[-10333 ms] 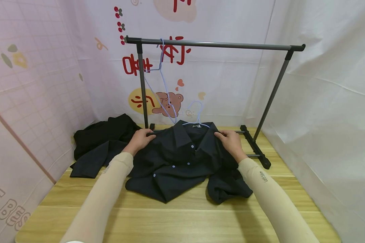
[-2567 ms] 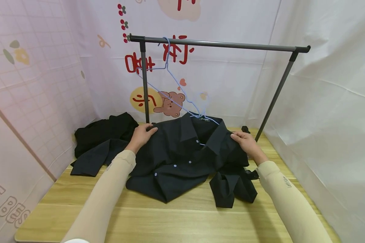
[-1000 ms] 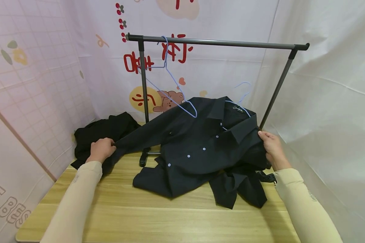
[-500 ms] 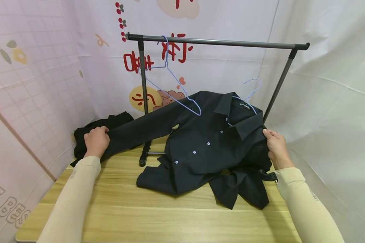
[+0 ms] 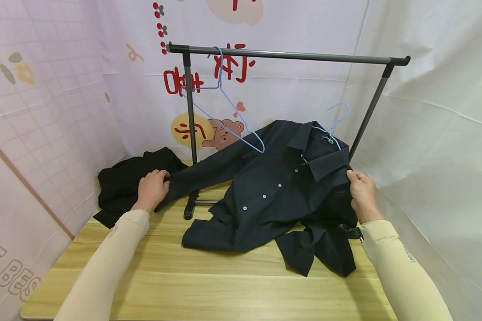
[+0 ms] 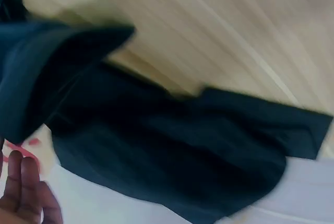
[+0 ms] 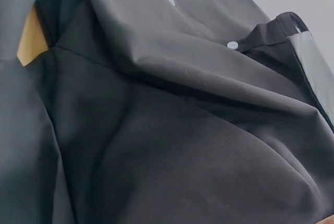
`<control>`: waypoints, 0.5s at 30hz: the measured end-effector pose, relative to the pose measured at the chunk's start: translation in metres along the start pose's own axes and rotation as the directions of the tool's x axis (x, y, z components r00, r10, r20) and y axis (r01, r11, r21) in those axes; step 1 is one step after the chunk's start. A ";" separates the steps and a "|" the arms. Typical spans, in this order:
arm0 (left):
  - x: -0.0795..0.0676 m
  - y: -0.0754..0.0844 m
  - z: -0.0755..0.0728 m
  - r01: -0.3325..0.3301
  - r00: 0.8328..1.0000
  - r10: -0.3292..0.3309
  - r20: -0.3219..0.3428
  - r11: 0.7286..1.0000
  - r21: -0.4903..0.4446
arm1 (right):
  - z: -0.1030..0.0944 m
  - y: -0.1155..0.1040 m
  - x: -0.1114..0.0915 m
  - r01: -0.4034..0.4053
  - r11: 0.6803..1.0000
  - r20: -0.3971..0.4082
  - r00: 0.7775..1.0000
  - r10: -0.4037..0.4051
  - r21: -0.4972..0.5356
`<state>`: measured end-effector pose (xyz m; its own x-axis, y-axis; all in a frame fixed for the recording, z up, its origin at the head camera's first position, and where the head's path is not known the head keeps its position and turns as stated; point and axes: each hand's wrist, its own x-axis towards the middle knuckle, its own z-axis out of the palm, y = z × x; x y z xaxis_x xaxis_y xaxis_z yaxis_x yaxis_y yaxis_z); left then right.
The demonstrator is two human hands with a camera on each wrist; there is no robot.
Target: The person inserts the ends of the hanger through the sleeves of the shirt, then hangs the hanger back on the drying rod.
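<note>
A black button-up shirt (image 5: 277,191) with pale buttons is held up at a slant, its collar toward the right and its lower part on the table. A light blue wire hanger (image 5: 339,119) sits inside the collar, its hook sticking out above. With my left hand (image 5: 152,189) I hold one sleeve, drawn out to the left; the cuff (image 6: 31,78) hangs close to the fingers in the left wrist view. My right hand (image 5: 363,194) pinches the shirt at the other shoulder. Dark cloth with a fold and buttons fills the right wrist view.
A dark metal clothes rack (image 5: 289,54) stands behind the shirt. A second blue wire hanger (image 5: 241,125) hangs from its left end, its lower corner overlapping the sleeve. Behind my left hand lies a heap of black clothes (image 5: 124,183) on the wooden table (image 5: 209,290).
My left hand went from the shoulder to the sleeve, pulled it left, then came back slightly right. My right hand drew the shirt and its hanger rightward and up.
</note>
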<state>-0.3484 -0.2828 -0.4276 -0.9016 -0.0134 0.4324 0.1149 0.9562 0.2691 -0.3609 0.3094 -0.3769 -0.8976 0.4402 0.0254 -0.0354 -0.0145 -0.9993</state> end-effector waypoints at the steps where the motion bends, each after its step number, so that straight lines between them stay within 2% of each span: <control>1: 0.000 0.008 0.004 -0.025 1.000 0.025 -0.005 1.000 -0.009 | 0.000 0.000 0.000 0.000 1.000 -0.003 1.000 0.000 -0.002; 5: -0.003 0.041 0.024 -0.129 0.992 0.129 0.008 0.991 -0.042 | -0.001 0.002 0.001 0.007 0.999 -0.008 1.000 -0.007 0.039; 8: -0.005 0.063 0.042 -0.177 0.978 0.184 0.103 0.982 -0.072 | -0.001 0.002 0.001 0.011 0.998 -0.005 1.000 -0.010 0.062; 11: -0.006 0.082 0.058 -0.167 0.950 0.183 0.252 0.982 -0.086 | -0.002 0.002 0.000 0.003 0.999 0.004 1.000 -0.003 0.053; 15: -0.007 0.101 0.074 -0.146 0.897 0.149 0.417 0.988 -0.039 | -0.001 0.001 -0.001 -0.007 0.999 0.019 1.000 0.006 0.050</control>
<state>-0.3614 -0.1647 -0.4669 -0.9651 0.2525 0.0693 0.2618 0.9357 0.2367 -0.3597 0.3104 -0.3776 -0.9058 0.4232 0.0198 -0.0509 -0.0625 -0.9967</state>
